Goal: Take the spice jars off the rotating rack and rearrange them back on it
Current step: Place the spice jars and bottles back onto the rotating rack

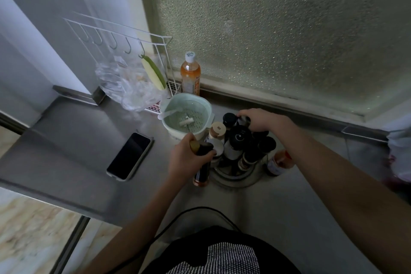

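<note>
Dark bottle [201, 163] in left hand [185, 160] grip; right hand [259, 121] grips rack jar [244, 120].

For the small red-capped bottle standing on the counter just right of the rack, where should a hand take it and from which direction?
Grip the red-capped bottle around its cap and shoulder, coming from above and from the right. It stands upright and close to the rack, so its left side is crowded by jars, while its top and right side are open. The right hand, now on a jar at the back, is likely the nearer one.
</note>
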{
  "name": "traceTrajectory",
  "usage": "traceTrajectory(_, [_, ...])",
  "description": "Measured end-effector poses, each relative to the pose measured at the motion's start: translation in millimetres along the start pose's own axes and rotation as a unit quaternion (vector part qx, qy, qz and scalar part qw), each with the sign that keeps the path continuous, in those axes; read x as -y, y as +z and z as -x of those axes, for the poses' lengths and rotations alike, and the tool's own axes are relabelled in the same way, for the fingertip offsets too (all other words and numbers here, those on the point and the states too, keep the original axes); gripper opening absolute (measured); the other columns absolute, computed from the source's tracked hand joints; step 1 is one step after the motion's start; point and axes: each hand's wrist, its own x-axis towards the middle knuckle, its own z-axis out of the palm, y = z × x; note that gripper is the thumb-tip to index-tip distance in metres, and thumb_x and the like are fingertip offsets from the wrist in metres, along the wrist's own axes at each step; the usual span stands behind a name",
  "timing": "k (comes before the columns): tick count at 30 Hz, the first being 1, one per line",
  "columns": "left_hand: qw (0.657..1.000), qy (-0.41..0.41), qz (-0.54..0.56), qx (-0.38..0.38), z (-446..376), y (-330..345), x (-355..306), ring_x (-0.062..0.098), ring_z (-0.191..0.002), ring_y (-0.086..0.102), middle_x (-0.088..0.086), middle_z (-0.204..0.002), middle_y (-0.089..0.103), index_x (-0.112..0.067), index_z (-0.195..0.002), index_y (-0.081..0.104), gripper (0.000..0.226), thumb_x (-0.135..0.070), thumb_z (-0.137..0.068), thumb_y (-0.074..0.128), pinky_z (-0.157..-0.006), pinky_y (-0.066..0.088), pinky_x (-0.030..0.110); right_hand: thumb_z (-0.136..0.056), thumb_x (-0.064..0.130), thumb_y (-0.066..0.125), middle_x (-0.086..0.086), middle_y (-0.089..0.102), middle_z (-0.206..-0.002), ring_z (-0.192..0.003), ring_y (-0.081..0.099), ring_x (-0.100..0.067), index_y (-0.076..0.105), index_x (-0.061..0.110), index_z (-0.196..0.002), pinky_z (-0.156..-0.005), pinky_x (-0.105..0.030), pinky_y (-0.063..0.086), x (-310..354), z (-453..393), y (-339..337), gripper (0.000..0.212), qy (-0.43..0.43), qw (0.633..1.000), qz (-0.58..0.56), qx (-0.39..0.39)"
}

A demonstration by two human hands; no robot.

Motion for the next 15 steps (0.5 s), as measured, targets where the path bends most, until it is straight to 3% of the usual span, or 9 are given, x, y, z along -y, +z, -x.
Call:
traceTrajectory(4, [1.000, 0.000, -0.009, 0.011, 1.8, -0.4, 1.6, 0.014, -0.067, 0.061, -0.005, -0.070, 0.064, -0.015, -0.081, 0.055, 0.039, -0.034, -0.061, 0.082, -0.056, 0.050, 0.029, -0.080, 0.013, 0.066, -0.011, 0.041, -0.142, -0.122, 0.048, -0.030, 0.032, 0.031, -0.141, -0.091, -0.036, 0.048, -9.6, 4.6, 3.5, 0.072, 0.009, 0.999, -0.028, 0.031])
traceTrajectory(7, [1.000, 0.002, -0.015, 0.024, 4.0, 0.5, -3.3, 0.009, -0.061, 0.056, -0.010, -0.065, 0.058, -0.017, -0.074, 0.050, 0.039, -0.034, -0.062, 0.083, -0.053, 0.045, 0.026, -0.081, 0.009, 0.065, -0.010, 0.049, -0.137, -0.120, 0.050, -0.028, 0.045, 0.023, -0.135, -0.092, -0.033, 0.042, -14.1, 9.6, 10.4, 0.060, -0.015, 0.997, -0.055, -0.053])
traceTrajectory(11, [0.999, 0.008, -0.012, 0.032, 6.4, 0.4, -6.2, -0.002, -0.055, 0.050, -0.013, -0.059, 0.054, -0.029, -0.064, 0.042, 0.042, -0.032, -0.062, 0.083, -0.047, 0.038, 0.011, -0.066, 0.023, 0.075, -0.003, 0.063, -0.116, -0.103, 0.060, -0.024, 0.057, 0.034, -0.115, -0.084, -0.032, 0.047, -20.8, 37.3, 0.5, 0.054, -0.021, 0.981, -0.100, -0.163])
traceTrajectory(15, [0.999, 0.002, 0.004, 0.040, 6.8, 3.9, -5.9, 0.000, -0.055, 0.050, -0.013, -0.059, 0.054, -0.030, -0.065, 0.043, 0.040, -0.029, -0.063, 0.083, -0.050, 0.037, 0.019, -0.061, 0.026, 0.077, -0.004, 0.067, -0.107, -0.096, 0.062, -0.021, 0.060, 0.034, -0.109, -0.085, -0.033, 0.051, -23.1, 86.7, -35.8, 0.051, -0.032, 0.935, -0.164, -0.311])
